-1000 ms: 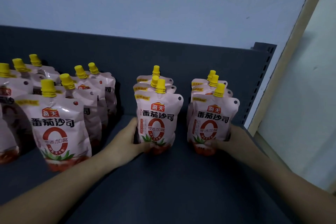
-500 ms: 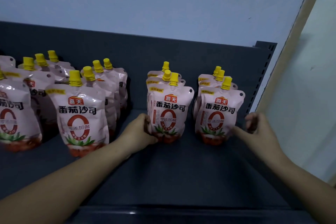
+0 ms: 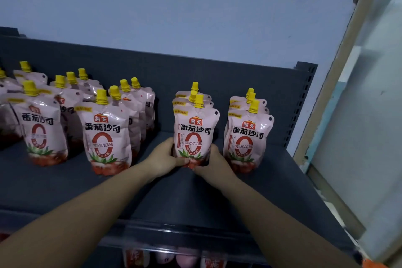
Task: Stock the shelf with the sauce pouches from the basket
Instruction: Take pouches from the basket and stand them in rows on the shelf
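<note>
Pink sauce pouches with yellow caps stand in rows on a dark grey shelf (image 3: 195, 198). Both hands hold the front pouch (image 3: 194, 135) of the middle-right row at its base. My left hand (image 3: 162, 160) grips its lower left side, thumb across the front. My right hand (image 3: 214, 163) grips its lower right side. Two more pouches stand behind it. The rightmost row (image 3: 247, 137) of three stands free just right of my right hand. The basket is not in view.
Further rows of pouches (image 3: 104, 135) fill the shelf's left half. The shelf's perforated end upright (image 3: 301, 102) stands at the right, with a pale wall and frame beyond. Below the front lip (image 3: 174, 233) a lower shelf shows more packets.
My right hand has left the rightmost row and moved left onto the middle pouch, joining my left hand there. The view has pulled back and shifted right.
</note>
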`<state>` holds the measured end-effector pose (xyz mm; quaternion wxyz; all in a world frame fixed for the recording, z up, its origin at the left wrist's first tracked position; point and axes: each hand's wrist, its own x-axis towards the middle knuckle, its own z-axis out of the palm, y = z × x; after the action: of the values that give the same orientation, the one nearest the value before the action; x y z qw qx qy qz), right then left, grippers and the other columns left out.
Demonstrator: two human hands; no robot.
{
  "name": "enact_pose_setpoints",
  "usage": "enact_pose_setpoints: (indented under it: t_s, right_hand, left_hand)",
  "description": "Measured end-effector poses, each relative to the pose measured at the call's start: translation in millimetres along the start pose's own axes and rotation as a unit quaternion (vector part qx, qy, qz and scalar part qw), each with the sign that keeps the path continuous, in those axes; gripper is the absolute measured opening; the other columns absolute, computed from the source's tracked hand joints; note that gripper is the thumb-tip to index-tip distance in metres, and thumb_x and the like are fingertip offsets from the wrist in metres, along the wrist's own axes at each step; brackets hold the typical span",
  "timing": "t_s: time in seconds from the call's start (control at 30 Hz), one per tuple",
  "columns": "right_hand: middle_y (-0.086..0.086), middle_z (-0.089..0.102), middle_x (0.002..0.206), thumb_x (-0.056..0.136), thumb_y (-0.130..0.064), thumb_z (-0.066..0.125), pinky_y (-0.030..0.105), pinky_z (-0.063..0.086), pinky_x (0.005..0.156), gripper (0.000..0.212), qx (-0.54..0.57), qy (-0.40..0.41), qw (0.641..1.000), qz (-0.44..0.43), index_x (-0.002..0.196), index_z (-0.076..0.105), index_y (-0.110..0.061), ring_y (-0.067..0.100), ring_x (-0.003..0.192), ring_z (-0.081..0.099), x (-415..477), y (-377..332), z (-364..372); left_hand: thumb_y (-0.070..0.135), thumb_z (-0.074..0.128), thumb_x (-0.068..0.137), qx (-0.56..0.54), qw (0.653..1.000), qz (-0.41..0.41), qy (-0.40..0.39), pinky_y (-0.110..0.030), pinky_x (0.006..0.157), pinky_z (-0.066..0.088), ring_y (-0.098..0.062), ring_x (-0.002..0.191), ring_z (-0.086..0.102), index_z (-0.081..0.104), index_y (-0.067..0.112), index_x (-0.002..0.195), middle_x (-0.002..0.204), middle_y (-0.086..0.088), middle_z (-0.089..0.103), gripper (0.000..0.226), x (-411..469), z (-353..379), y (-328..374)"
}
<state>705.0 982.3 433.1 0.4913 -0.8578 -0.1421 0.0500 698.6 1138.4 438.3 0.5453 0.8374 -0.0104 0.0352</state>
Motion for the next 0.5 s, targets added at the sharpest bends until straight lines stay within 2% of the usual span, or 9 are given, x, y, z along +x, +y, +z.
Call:
enact_pose_setpoints:
  t_s: [0.07, 0.13, 0.23, 0.27, 0.33, 0.4, 0.47, 0.5]
  right_hand:
    - [0.006, 0.054, 0.131, 0.075, -0.006, 0.071, 0.023, 0.044, 0.087, 0.072, -0.017, 0.02, 0.999, -0.034, 0.134, 0.031, -0.011, 0.012, 0.111, 0.053, -1.0, -2.6, 5.6]
    - [0.007, 0.051, 0.132, 0.07, 0.001, 0.071, 0.025, 0.047, 0.093, 0.079, -0.032, 0.047, 0.995, -0.087, 0.136, 0.029, -0.011, 0.015, 0.117, 0.053, -3.2, -6.4, 4.8]
    - [-0.004, 0.044, 0.134, 0.071, -0.005, 0.074, 0.021, 0.043, 0.097, 0.099, -0.027, 0.089, 0.982, -0.163, 0.147, 0.011, -0.018, 0.006, 0.119, 0.049, -5.2, -19.2, -5.2]
    - [-0.006, 0.042, 0.133, 0.072, -0.01, 0.075, 0.02, 0.042, 0.096, 0.105, -0.031, 0.103, 0.977, -0.183, 0.148, 0.004, -0.022, 0.004, 0.119, 0.047, -6.0, -23.7, -9.0]
    - [-0.003, 0.043, 0.137, 0.073, -0.011, 0.076, 0.026, 0.046, 0.098, 0.106, -0.022, 0.108, 0.97, -0.216, 0.148, 0.004, -0.029, 0.007, 0.121, 0.049, -7.7, -30.7, -15.0]
    - [-0.005, 0.047, 0.136, 0.073, -0.009, 0.076, 0.029, 0.049, 0.099, 0.099, 0.006, 0.092, 0.965, -0.244, 0.146, 0.013, -0.03, 0.006, 0.122, 0.051, -9.4, -34.4, -20.1]
    - [-0.016, 0.049, 0.13, 0.069, -0.01, 0.078, 0.016, 0.047, 0.096, 0.093, 0.017, 0.09, 0.96, -0.265, 0.139, 0.022, -0.035, -0.003, 0.12, 0.05, -12.1, -35.7, -26.1]
    - [-0.016, 0.049, 0.128, 0.067, -0.01, 0.078, 0.014, 0.046, 0.095, 0.094, 0.013, 0.095, 0.958, -0.271, 0.138, 0.023, -0.036, -0.004, 0.119, 0.05, -13.3, -35.7, -29.4]
  left_hand:
    - [0.001, 0.065, 0.084, -0.015, 1.0, 0.006, 0.019, -0.031, 0.099, 0.046, -0.02, 0.111, 0.058, 0.05, 0.003, 0.127, 0.125, -0.009, 0.061, 0.045, -5.9, 0.1, 2.3]
    - [0.006, 0.06, 0.089, -0.053, 0.998, 0.022, 0.032, -0.037, 0.101, 0.046, -0.022, 0.11, 0.06, 0.054, 0.004, 0.122, 0.123, -0.011, 0.063, 0.034, -12.8, -1.5, 7.8]
    - [0.017, 0.055, 0.093, -0.085, 0.992, 0.073, 0.052, -0.022, 0.092, 0.048, -0.008, 0.103, 0.061, 0.055, 0.015, 0.118, 0.121, -0.002, 0.064, 0.025, -24.5, -3.7, 24.8]
    - [0.019, 0.054, 0.093, -0.098, 0.99, 0.087, 0.052, -0.021, 0.091, 0.048, -0.006, 0.104, 0.06, 0.053, 0.017, 0.119, 0.121, 0.001, 0.063, 0.026, -28.2, -4.5, 30.4]
    - [0.017, 0.061, 0.089, -0.151, 0.984, 0.098, 0.019, -0.022, 0.089, 0.052, -0.006, 0.104, 0.063, 0.051, 0.024, 0.119, 0.119, 0.007, 0.065, 0.032, -35.6, -6.1, 38.3]
    - [0.008, 0.073, 0.077, -0.152, 0.981, 0.121, -0.016, -0.015, 0.077, 0.054, 0.0, 0.099, 0.065, 0.048, 0.033, 0.115, 0.111, 0.013, 0.066, 0.051, -41.7, -8.8, 42.5]
    - [-0.001, 0.077, 0.07, -0.097, 0.983, 0.158, -0.006, -0.012, 0.077, 0.053, 0.004, 0.101, 0.063, 0.042, 0.03, 0.124, 0.116, 0.014, 0.063, 0.071, -43.5, -12.2, 44.2]
    - [-0.004, 0.075, 0.069, -0.073, 0.982, 0.173, 0.006, -0.012, 0.08, 0.052, 0.005, 0.104, 0.061, 0.038, 0.028, 0.131, 0.119, 0.014, 0.061, 0.079, -43.9, -14.0, 46.3]
